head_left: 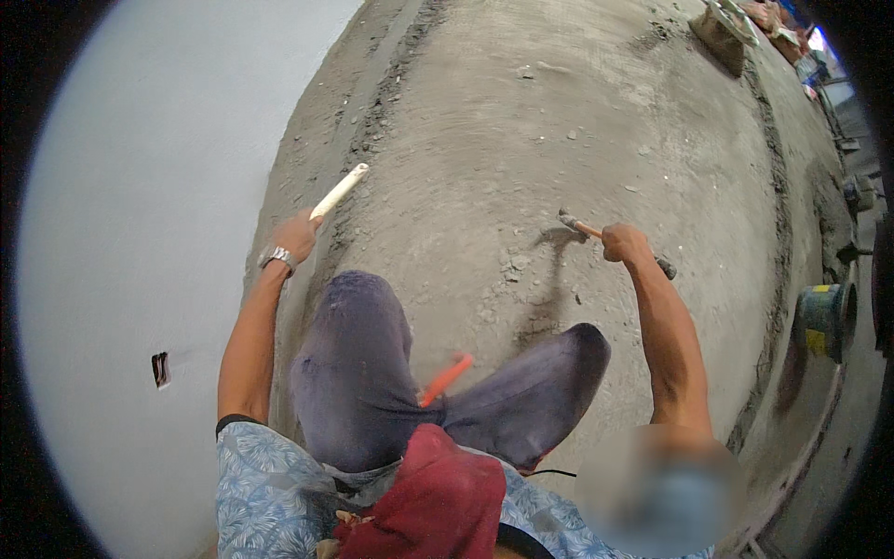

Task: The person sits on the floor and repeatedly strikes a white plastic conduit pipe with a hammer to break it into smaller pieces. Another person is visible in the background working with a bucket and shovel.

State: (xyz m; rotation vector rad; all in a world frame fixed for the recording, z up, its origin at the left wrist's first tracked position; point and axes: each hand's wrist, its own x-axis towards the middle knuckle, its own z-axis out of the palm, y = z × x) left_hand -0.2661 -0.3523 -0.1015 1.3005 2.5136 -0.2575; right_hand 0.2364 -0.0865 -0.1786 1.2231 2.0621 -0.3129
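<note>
My left hand (297,236), with a metal watch on the wrist, is closed around the lower end of a short, pale yellowish-white rod or tube (339,191). The rod slants up and away beside the wall, over the rough grey floor. On the other side, my right hand (626,243) grips a hammer (587,229) by its handle. The hammer's head lies to the left of my fist, and a dark handle end shows to the right. Below the head, the floor carries a shadow and loose rubble (514,265). A bright orange strip (446,379) shows between my thighs, slightly blurred.
A white wall (168,186) with a small rectangular box opening (161,370) runs along the left. Dark grooves (769,168) cross the grey floor (521,121). A dark bucket with yellow patches (821,323) is at the right; a grey container (724,35) sits far right.
</note>
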